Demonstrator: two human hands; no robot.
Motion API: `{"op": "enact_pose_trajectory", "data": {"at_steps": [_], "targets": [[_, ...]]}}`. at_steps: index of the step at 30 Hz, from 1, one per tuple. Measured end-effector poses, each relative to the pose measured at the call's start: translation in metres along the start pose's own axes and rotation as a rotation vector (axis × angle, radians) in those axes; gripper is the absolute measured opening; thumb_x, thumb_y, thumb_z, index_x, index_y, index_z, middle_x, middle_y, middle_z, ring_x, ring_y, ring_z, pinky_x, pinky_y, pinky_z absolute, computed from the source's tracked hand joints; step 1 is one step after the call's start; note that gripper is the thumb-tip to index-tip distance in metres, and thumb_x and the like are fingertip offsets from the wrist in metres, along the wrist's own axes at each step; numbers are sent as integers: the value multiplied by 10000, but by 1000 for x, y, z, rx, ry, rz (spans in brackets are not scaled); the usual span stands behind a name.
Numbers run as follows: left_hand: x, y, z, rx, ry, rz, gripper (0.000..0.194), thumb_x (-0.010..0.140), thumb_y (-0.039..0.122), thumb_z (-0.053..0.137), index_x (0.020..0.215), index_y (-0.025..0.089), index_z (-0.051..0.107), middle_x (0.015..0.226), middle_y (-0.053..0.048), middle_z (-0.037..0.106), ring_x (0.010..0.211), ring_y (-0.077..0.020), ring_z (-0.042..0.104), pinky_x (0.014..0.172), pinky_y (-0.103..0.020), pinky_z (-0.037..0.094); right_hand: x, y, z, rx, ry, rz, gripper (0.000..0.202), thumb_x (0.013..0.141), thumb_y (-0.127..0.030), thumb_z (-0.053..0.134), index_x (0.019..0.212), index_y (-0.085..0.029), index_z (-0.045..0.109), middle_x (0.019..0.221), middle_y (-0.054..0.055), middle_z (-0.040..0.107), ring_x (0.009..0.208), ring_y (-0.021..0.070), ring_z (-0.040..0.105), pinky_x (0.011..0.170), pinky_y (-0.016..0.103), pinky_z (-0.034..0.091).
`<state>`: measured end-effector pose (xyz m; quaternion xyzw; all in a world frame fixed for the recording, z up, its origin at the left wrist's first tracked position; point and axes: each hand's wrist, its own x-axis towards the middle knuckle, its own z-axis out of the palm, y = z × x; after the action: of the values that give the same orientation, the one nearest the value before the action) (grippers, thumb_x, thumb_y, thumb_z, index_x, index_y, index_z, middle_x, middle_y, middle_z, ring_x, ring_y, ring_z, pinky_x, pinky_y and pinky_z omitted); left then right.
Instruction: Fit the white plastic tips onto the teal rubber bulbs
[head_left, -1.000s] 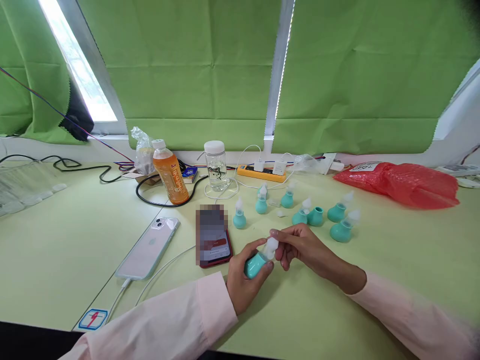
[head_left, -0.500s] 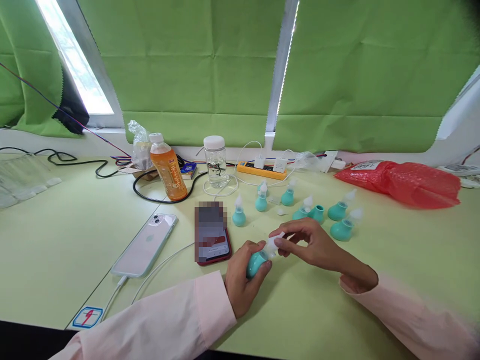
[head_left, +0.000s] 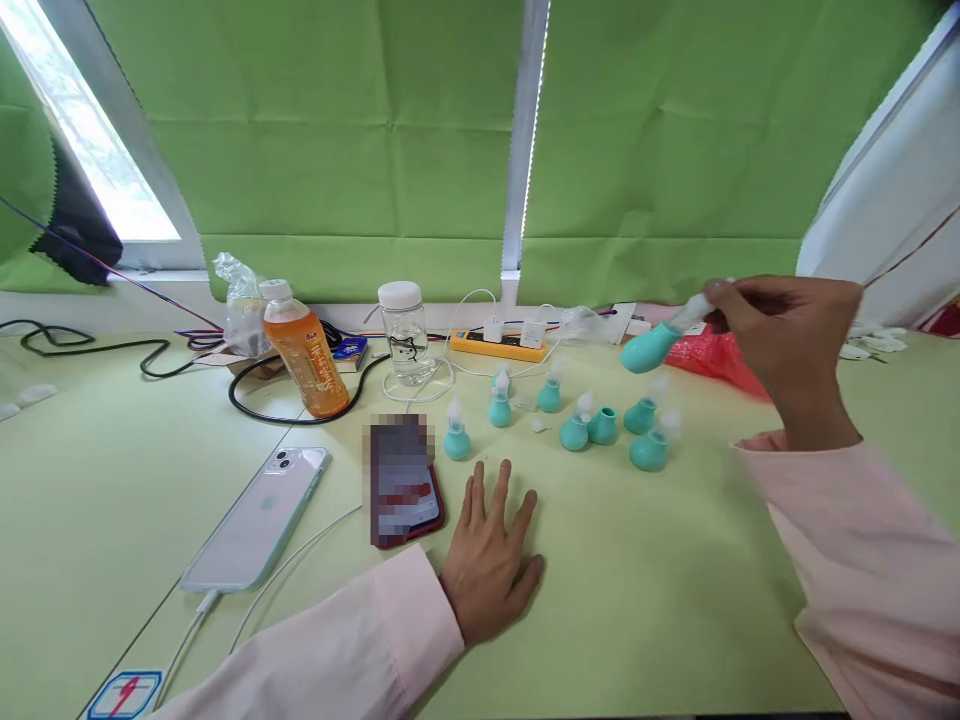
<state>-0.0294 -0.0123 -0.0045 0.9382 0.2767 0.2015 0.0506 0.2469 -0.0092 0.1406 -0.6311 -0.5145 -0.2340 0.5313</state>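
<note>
My right hand (head_left: 787, 335) is raised above the table at the right and pinches the clear tip of a teal rubber bulb (head_left: 652, 347), which hangs sideways in the air. My left hand (head_left: 491, 550) lies flat on the green table (head_left: 637, 600), palm down, fingers spread, holding nothing. It rests just right of a red phone (head_left: 401, 482). Several more teal bulbs with clear tips (head_left: 577, 425) stand on the table beyond my left hand.
A second phone (head_left: 259, 518) on a white cable lies to the left. An orange drink bottle (head_left: 304, 350), a clear jar with a white lid (head_left: 405, 330), a yellow power strip (head_left: 499, 345) and black cables stand at the back. A red plastic bag (head_left: 709, 355) lies behind the raised bulb.
My right hand has lifted the teal bulb away from my left hand, up and to the right. My left hand let go and now lies flat on the table. The view shifted right.
</note>
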Motion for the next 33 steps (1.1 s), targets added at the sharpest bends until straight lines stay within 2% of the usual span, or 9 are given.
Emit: {"op": "enact_pose_trajectory", "data": {"at_steps": [4,6,10,15,21,24,28,30,33], "targets": [[4,-1,5,117,-37,-52,556,785,420,381,1274,173,281,1387,-146,69,1222,-413,-18,925,-587,175,6,18,22,-429,-253,-20,353,797,-405,357,811,-177,626,773,104,637,754,246,571,618,345,410],[4,-3,7,130,-57,-77,558,796,448,342,1278,175,276,1382,-151,97,1219,-420,8,913,-596,184,6,25,35,-547,-395,4,356,791,-377,359,820,-154,635,803,129,637,785,276,558,598,341,383],[3,-4,9,88,-106,-108,576,801,488,300,1284,176,269,1356,-159,198,1221,-404,90,917,-564,219,1,41,56,-641,-651,34,327,772,-324,373,791,-139,643,803,136,630,781,267,548,580,311,356],[4,-2,5,60,-125,-95,544,806,466,307,1270,182,296,1344,-154,239,1229,-367,132,934,-530,225,-6,60,70,-596,-794,28,227,700,-276,463,765,-145,635,832,104,616,768,203,541,563,249,354],[23,-3,9,125,-52,-65,555,788,471,342,1230,135,348,1361,-187,157,1223,-412,38,922,-563,186,-7,62,73,-602,-807,60,298,689,-319,482,890,-130,596,902,126,596,820,232,521,613,300,363],[32,-4,13,146,-67,-107,565,793,465,329,1226,102,340,1323,-228,220,1202,-441,104,897,-576,197,-7,52,67,-620,-730,43,347,708,-356,468,943,-126,581,893,130,601,855,257,516,652,345,374],[34,-4,15,130,-112,-104,566,801,446,324,1230,77,322,1273,-252,296,1190,-432,170,893,-542,234,-5,24,51,-622,-532,-27,363,769,-353,393,1019,-135,540,999,132,563,964,288,468,754,419,348],[33,-4,15,114,-114,-80,526,807,420,330,1210,81,344,1267,-236,315,1197,-410,175,895,-518,258,-6,6,44,-516,-396,-129,339,792,-333,372,1027,-142,526,1033,118,544,990,265,455,807,403,335],[33,-4,14,98,-110,-47,458,815,372,338,1173,90,379,1247,-208,349,1193,-383,199,883,-489,303,-21,-23,46,-293,-333,-295,290,823,-286,329,991,-154,526,1022,100,542,978,213,461,826,344,359]]}}
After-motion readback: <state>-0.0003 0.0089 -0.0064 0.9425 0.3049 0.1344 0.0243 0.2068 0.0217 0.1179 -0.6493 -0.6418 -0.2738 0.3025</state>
